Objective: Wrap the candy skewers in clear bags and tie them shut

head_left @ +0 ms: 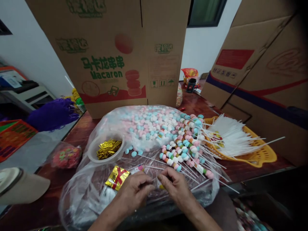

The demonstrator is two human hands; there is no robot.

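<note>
My left hand [137, 189] is closed in a pinch; what its fingertips hold is too small to name. Close by, my right hand [176, 184] pinches a small clear wrapper [158, 182], with a bit of yellow showing under the fingers. Beside my left hand lies a gold packet [117, 177] with red print. Several skewers of pink, white and blue candies [185, 147] are piled beyond my right hand, white sticks pointing outward. Farther back, loose pastel candies [154, 122] fill a clear plastic bag [96, 189] that spreads under everything.
A clear bowl [90, 152] of gold twist ties [109, 149] stands at left. The yellow basket [267, 154] at right holds white sticks [228, 134]. Cardboard boxes [115, 38] tower behind. At the left edge are a beige cup [24, 189] and a bag of red candies [67, 155].
</note>
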